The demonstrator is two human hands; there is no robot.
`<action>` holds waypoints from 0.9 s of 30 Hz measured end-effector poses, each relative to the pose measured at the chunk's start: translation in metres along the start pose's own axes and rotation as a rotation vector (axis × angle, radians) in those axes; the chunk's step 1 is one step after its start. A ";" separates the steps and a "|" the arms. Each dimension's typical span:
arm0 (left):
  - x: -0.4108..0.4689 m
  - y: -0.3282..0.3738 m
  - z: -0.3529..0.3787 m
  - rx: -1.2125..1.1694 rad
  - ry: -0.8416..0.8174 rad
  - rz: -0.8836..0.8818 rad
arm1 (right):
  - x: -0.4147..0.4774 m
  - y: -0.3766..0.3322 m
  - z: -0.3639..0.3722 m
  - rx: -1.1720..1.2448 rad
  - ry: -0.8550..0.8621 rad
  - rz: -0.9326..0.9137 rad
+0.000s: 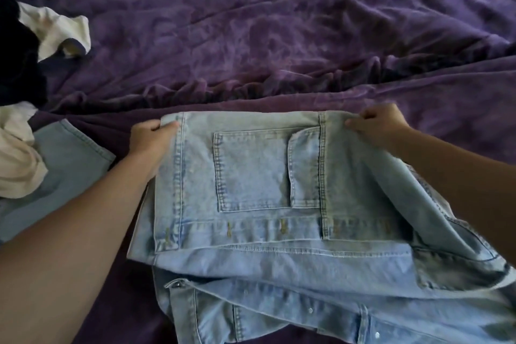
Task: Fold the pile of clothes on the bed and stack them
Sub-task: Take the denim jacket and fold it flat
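A light blue denim jacket (251, 176) lies on the purple bed cover in front of me, its upper part folded over with a chest pocket facing up. My left hand (152, 138) pinches the far left corner of the folded part. My right hand (377, 124) pinches the far right corner, and the cloth there hangs a little off the bed. The jacket's lower part with snap buttons spreads toward me. At the left lies a pile of unfolded clothes: a dark garment (16, 45), a white garment (55, 31), a cream one (16, 165) and another pale blue piece (69, 159).
The rumpled purple bed cover (279, 36) fills the far and right parts of the view, with a ridge of folds running across its middle.
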State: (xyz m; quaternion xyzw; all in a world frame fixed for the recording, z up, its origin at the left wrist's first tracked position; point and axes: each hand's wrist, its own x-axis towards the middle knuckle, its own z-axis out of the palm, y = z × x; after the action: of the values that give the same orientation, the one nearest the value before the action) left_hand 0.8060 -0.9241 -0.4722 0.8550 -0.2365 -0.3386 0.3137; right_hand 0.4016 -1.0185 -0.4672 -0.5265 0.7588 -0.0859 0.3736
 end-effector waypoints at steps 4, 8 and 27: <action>-0.001 0.014 0.002 -0.164 -0.085 -0.034 | -0.019 0.022 -0.019 -0.213 -0.240 0.066; 0.013 0.053 0.007 -0.088 0.054 0.189 | -0.027 0.042 -0.041 -0.101 -0.148 0.100; -0.251 0.120 0.240 0.429 -0.596 1.062 | -0.170 0.215 -0.092 -0.083 -0.247 0.080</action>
State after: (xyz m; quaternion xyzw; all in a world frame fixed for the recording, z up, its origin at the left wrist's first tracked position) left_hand 0.4428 -0.9424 -0.4186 0.5344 -0.7668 -0.3056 0.1817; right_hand 0.2116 -0.8030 -0.4338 -0.5174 0.7305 0.0260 0.4450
